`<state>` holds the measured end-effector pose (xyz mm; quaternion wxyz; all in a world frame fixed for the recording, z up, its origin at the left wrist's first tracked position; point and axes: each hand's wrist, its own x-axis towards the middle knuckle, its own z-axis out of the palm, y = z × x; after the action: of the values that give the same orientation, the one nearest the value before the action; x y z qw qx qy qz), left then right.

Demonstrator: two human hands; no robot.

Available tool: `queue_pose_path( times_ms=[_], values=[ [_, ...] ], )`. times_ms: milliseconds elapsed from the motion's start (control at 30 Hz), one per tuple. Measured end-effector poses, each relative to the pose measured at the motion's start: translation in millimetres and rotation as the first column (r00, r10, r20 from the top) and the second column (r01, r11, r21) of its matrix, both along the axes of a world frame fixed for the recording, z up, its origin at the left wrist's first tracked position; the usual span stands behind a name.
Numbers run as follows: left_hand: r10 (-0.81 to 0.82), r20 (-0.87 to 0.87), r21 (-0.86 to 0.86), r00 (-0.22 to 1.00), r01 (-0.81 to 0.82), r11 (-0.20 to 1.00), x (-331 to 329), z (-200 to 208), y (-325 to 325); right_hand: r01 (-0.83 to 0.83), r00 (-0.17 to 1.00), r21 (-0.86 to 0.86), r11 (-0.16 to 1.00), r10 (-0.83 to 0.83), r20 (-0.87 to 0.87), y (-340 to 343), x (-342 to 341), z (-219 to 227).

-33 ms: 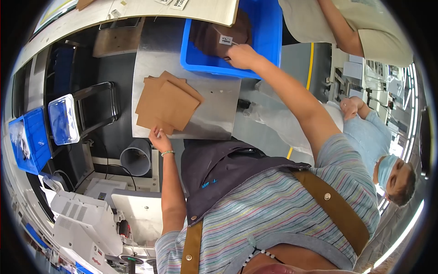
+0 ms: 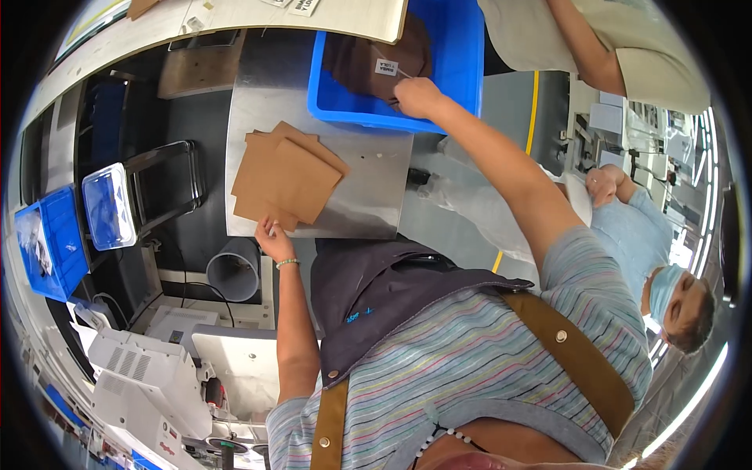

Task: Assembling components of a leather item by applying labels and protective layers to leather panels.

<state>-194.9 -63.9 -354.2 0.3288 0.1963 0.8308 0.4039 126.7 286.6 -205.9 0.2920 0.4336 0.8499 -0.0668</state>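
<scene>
My left hand point(image 2: 272, 239) is at the near edge of a loose stack of square brown cardboard sheets point(image 2: 286, 180), its bent fingers and thumb closed at the lowest corner. The stack lies fanned on a metal tabletop point(image 2: 368, 196). My right hand point(image 2: 417, 98) reaches over the near wall of a blue plastic bin point(image 2: 368, 119). Its fingers are closed at the edge of a dark brown, soft cloth-like item point(image 2: 352, 66) inside, with the fingertips partly hidden. A white printed tag point(image 2: 386, 67) lies on the brown item beside these fingers.
A pale worktop point(image 2: 313, 19) overhangs the bin's far left. Left of the table stand a grey waste bin point(image 2: 233, 270), a lidded clear box point(image 2: 110, 205) and another blue bin point(image 2: 55, 243). A masked person point(image 2: 634, 227) stands at right; another person's arm point(image 2: 583, 43) shows far right.
My right hand has shifted very slightly to the right at the brown item's edge. My left hand and the cardboard stack look the same.
</scene>
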Motion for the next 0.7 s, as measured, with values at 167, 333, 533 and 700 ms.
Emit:
queue_pose_path(
  times_ms=[167, 333, 533, 700],
  values=[
    [-0.049, 0.054, -0.007, 0.997, 0.049, 0.999, 2, -1, -4, 0.116, 0.962, 0.199, 0.973, -0.061, -0.265, 8, 2, -70],
    [-0.113, 0.114, -0.002, 0.987, 0.114, 0.993, 21, 8, 7, -0.040, 0.988, 0.086, 0.996, 0.052, -0.145, 43, 25, -119],
    [-0.020, 0.239, 0.002, 0.971, 0.020, 1.000, 36, 1, -30, 0.143, 0.892, 0.287, 0.947, 0.002, -0.452, 35, 5, -109],
    [-0.067, 0.362, 0.001, 0.930, 0.071, 0.997, 62, 7, -26, 0.236, 0.906, 0.308, 0.922, -0.094, -0.412, 63, 37, -131]
  ],
)
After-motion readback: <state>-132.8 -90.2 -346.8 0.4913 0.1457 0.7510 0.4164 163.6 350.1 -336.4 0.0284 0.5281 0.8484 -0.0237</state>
